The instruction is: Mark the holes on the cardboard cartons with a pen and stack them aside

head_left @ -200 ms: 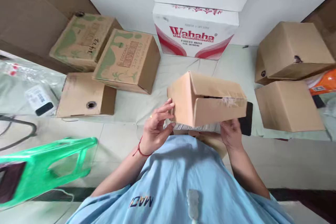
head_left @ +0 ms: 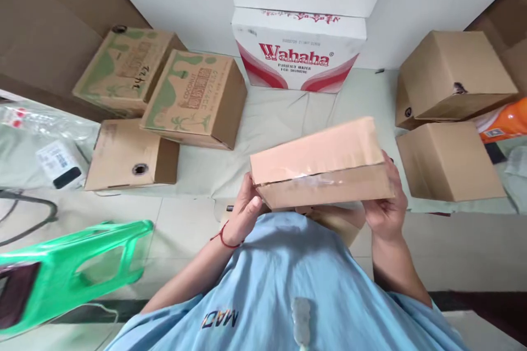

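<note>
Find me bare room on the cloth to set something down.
The widest bare cloth lies between the coconut boxes and the right-hand boxes, in front of the Wahaha box; the held box hides part of it. Both ends are crowded with boxes, plus clear plastic left and an orange pack right.

Makeshift indoor workspace: cardboard cartons (head_left: 191, 101) on cloth-covered table (head_left: 212, 170), plastic stool (head_left: 53, 263), tiled floor (head_left: 175, 216).

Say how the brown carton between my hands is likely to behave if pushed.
The brown carton probably feels fairly stiff, since its edges look mostly straight. Its taped seam might give under pressure, as a dark line runs along it. With flat sides, it seems likelier to slide than roll.
</note>
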`<state>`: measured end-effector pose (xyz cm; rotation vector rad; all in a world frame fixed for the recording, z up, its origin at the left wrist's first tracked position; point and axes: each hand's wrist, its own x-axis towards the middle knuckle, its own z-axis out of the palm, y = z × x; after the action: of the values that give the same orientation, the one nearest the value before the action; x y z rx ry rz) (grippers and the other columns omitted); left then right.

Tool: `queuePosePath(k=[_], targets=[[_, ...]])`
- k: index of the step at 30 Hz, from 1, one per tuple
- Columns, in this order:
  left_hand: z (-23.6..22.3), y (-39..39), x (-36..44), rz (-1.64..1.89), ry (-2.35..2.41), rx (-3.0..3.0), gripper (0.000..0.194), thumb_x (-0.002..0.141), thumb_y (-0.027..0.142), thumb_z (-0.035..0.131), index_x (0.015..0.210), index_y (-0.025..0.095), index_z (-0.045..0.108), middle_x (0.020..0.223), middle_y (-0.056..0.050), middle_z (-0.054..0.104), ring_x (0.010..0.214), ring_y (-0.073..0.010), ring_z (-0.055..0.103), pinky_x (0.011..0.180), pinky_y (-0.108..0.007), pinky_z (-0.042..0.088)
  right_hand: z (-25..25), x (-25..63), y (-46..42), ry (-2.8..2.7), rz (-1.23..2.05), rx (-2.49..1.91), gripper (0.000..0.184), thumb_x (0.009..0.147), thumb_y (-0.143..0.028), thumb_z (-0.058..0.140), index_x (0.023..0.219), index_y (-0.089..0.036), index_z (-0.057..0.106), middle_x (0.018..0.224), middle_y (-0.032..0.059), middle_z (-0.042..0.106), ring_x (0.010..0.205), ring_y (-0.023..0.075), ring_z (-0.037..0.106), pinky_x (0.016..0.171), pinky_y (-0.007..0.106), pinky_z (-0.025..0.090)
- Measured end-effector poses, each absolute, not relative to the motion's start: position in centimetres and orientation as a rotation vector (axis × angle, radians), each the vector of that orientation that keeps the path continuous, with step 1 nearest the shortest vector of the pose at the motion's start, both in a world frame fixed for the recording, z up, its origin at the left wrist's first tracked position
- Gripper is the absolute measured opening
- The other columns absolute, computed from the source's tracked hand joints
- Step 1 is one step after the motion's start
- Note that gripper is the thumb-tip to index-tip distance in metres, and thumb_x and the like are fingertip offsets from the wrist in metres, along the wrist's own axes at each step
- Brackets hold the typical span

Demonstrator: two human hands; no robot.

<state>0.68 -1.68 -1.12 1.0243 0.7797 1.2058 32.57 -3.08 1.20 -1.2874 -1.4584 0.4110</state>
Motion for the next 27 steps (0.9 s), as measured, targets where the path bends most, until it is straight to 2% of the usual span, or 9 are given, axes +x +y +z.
queuePosePath(k=[6,9,12,15,18,20,23,25,27], targets=[[-1.3,-1.4,1.6,1.074,1.023,0.769,0.066,0.092,0.061,0.083,0.147,0.032,0.064,0.157,-0.008,0.068,0.145,-0.0323,0.066,0.107,-0.041,0.063,8.6,29.4,-1.3,-1.94,0.045,-1.084,0.066,0.102,-0.022,0.064,0.166,-0.034,0.054,0.169,0.0086,0.061,0.154,0.0352,0.061,0.137,0.067,0.033],[-1.3,-0.8,0.2,0.791,1.281,1.088,0.053,0.089,0.067,0.079,0.12,0.024,0.075,0.12,-0.01,0.083,0.11,-0.0318,0.08,0.085,-0.04,0.068,8.9,27.8,-0.5,-2.063,0.043,-1.019,0.058,0.1,-0.011,0.061,0.154,-0.032,0.063,0.158,0.0067,0.071,0.155,0.0313,0.061,0.14,0.064,0.028],[-1.0,-0.3,-2.0,0.6,1.531,1.361,0.04,0.082,0.06,0.085,0.09,0.021,0.074,0.08,-0.005,0.077,0.078,-0.0268,0.075,0.073,-0.038,0.063,7.9,27.4,0.3,-2.163,0.108,-0.909,0.053,0.1,-0.003,0.057,0.143,-0.031,0.067,0.148,0.0029,0.078,0.156,0.0277,0.06,0.139,0.061,0.033],[-0.2,-0.3,-3.4,0.795,1.674,1.408,0.042,0.091,0.059,0.078,0.109,0.021,0.071,0.101,-0.008,0.078,0.092,-0.0254,0.076,0.079,-0.037,0.064,6.3,29.1,1.1,-1.974,0.063,-1.032,0.043,0.103,-0.012,0.057,0.14,-0.032,0.068,0.15,0.0063,0.075,0.149,0.0292,0.065,0.128,0.057,0.049],[0.5,-0.6,-3.1,1.205,1.636,1.568,0.052,0.099,0.06,0.074,0.134,0.023,0.062,0.132,-0.014,0.069,0.12,-0.0277,0.073,0.095,-0.042,0.066,4.3,31.8,2.2,-1.604,0.011,-1.613,0.033,0.108,-0.029,0.053,0.137,-0.024,0.069,0.136,0.0159,0.076,0.12,0.031,0.076,0.102,0.05,0.063],[1.0,-0.9,-1.8,1.448,1.506,1.76,0.063,0.098,0.063,0.077,0.145,0.026,0.056,0.141,-0.015,0.06,0.133,-0.0307,0.067,0.106,-0.049,0.064,2.9,33.3,3.1,-1.555,0.096,-2.103,0.046,0.109,-0.039,0.052,0.146,-0.015,0.063,0.13,0.022,0.074,0.107,0.0337,0.077,0.094,0.051,0.063],[1.5,-1.0,1.0,1.744,1.319,1.99,0.085,0.091,0.076,0.079,0.158,0.034,0.047,0.145,-0.013,0.051,0.14,-0.0335,0.061,0.109,-0.054,0.065,1.3,33.8,4.1,-1.691,0.369,-2.618,0.071,0.11,-0.049,0.052,0.166,-0.009,0.043,0.131,0.0268,0.073,0.11,0.0396,0.077,0.094,0.053,0.06],[1.7,-0.9,2.8,1.795,1.242,2.082,0.094,0.088,0.077,0.081,0.163,0.037,0.042,0.149,-0.013,0.048,0.147,-0.0363,0.057,0.112,-0.057,0.064,0.5,33.4,4.4,-1.747,0.518,-2.709,0.072,0.11,-0.05,0.052,0.17,-0.012,0.039,0.137,0.0282,0.07,0.115,0.041,0.077,0.096,0.052,0.059],[1.9,-0.6,4.0,1.681,1.239,2.205,0.081,0.094,0.063,0.084,0.161,0.036,0.047,0.156,-0.015,0.045,0.157,-0.0408,0.049,0.119,-0.062,0.059,-0.3,32.8,4.7,-1.698,0.593,-2.664,0.064,0.109,-0.042,0.054,0.166,-0.014,0.047,0.14,0.0293,0.069,0.118,0.0416,0.076,0.099,0.053,0.058]])
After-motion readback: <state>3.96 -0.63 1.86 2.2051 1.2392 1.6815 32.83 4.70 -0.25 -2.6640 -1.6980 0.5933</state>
